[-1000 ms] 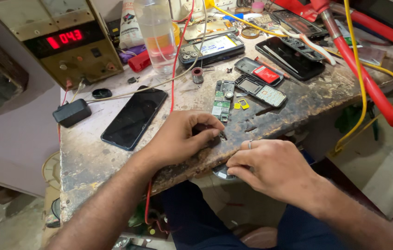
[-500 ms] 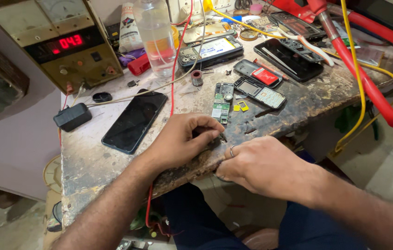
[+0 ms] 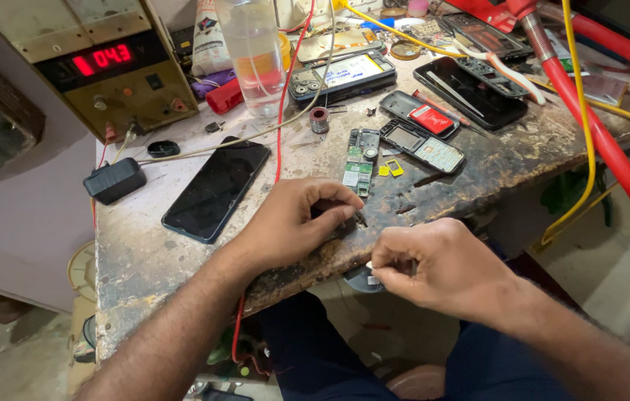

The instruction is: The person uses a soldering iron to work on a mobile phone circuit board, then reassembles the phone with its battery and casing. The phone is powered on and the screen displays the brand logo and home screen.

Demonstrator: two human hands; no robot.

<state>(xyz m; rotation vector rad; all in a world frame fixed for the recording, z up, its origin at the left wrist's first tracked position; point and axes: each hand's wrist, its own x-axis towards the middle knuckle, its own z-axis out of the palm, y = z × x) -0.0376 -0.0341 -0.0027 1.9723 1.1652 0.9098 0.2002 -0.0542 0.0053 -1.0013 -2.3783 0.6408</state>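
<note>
Head view showed a person at a scarred desk (image 3: 181,260) strewn with phone parts. His left hand (image 3: 293,223) rested at the desk's front edge, fingers curled shut over a small dark part (image 3: 345,220) that was mostly hidden beneath them. Just off the edge, the right hand (image 3: 441,271) pinched a tiny pale piece (image 3: 369,265) between thumb and forefinger, with a round dark object (image 3: 363,281) partly hidden below it. A black smartphone (image 3: 215,189) lay face up to the left, a green circuit board (image 3: 359,172) just beyond the left hand, a bench power supply (image 3: 99,67) at the rear. Judging by the pose, small parts were being handled at close range, work calling for a steady, fine grip.
</note>
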